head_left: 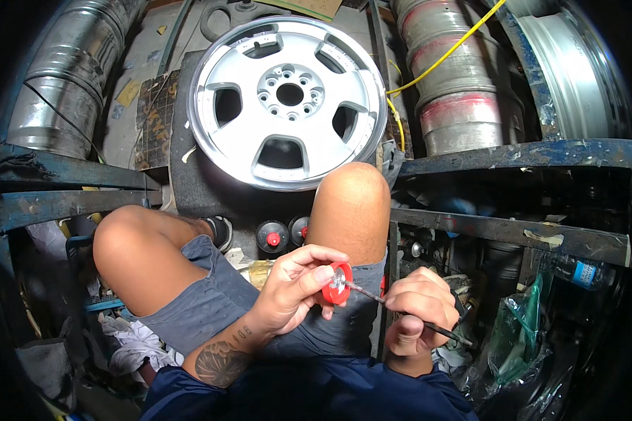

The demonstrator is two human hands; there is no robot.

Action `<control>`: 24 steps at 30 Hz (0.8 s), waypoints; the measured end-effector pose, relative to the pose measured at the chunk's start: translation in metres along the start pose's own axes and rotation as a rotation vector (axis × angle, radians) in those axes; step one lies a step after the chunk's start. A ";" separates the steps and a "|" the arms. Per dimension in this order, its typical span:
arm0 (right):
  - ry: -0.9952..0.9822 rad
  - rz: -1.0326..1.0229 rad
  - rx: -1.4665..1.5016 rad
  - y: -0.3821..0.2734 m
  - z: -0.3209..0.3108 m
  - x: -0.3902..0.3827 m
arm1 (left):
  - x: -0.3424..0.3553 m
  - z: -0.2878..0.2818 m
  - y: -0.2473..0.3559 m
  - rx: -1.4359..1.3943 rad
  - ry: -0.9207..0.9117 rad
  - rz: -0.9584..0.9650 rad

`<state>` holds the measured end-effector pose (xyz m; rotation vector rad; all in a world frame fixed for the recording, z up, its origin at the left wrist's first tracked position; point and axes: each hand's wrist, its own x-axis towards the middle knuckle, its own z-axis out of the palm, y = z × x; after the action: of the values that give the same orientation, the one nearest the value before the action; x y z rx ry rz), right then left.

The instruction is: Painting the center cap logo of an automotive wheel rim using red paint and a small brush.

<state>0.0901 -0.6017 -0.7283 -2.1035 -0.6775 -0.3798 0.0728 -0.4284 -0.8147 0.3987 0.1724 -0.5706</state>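
Right now your left hand [291, 288] pinches a small red cap [337, 283] between thumb and fingertips, holding it on edge above your lap, its open side turned toward your right hand. A little pale stuff seems to sit inside the cap, though its kind is too small to make out. Your right hand [418, 309] is closed around a thin dark brush [400, 309], its tip resting in the cap while the handle end pokes out past your fingers to the right. Just beyond your knees, two dark bottles with red tops [272, 237] stand side by side on the floor; their contents are hidden and the right one is partly covered by your knee. Ahead of them a silver alloy wheel [288, 102] lies face up on a dark mat [189, 182]. Metal drums [456, 91] lie to its right, crossed by a yellow hose [449, 52]. A clear plastic bottle [576, 270] sits at the right, half lost in shadow under the blue metal frame [512, 154].
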 end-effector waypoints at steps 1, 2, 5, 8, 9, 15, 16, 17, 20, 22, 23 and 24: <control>0.050 0.016 0.027 -0.001 0.000 -0.001 | 0.000 0.000 0.001 0.004 -0.005 -0.002; 0.100 0.033 0.054 -0.003 0.000 -0.003 | 0.000 0.001 0.001 0.008 -0.009 -0.005; 0.078 0.052 0.079 -0.006 -0.002 -0.001 | 0.001 -0.002 0.000 0.002 -0.039 -0.009; 0.058 0.056 0.059 -0.004 0.001 -0.003 | 0.001 -0.002 -0.001 0.000 -0.034 -0.008; 0.073 0.061 0.009 -0.003 0.002 -0.004 | 0.001 -0.001 -0.001 0.000 -0.034 -0.007; 0.036 0.038 0.055 -0.003 -0.001 -0.003 | 0.000 0.000 0.001 0.008 -0.018 -0.012; 0.028 0.022 0.021 -0.001 0.001 -0.002 | -0.001 0.000 0.001 0.004 -0.009 -0.005; 0.051 0.017 0.008 0.000 0.004 -0.002 | -0.001 0.000 0.001 0.000 0.001 0.002; 0.045 0.026 0.078 -0.004 0.000 -0.007 | 0.000 0.002 0.003 -0.054 -0.020 -0.038; 0.024 0.004 0.061 -0.002 -0.001 -0.006 | -0.001 0.002 0.003 -0.053 -0.010 -0.032; 0.025 -0.003 0.037 0.000 0.001 -0.005 | -0.001 0.002 0.003 -0.052 -0.001 -0.026; 0.027 -0.010 0.009 0.001 0.003 -0.005 | -0.001 0.003 0.003 -0.053 -0.003 -0.028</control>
<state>0.0870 -0.6016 -0.7332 -2.0838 -0.6733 -0.4089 0.0734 -0.4269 -0.8108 0.3446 0.1903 -0.5928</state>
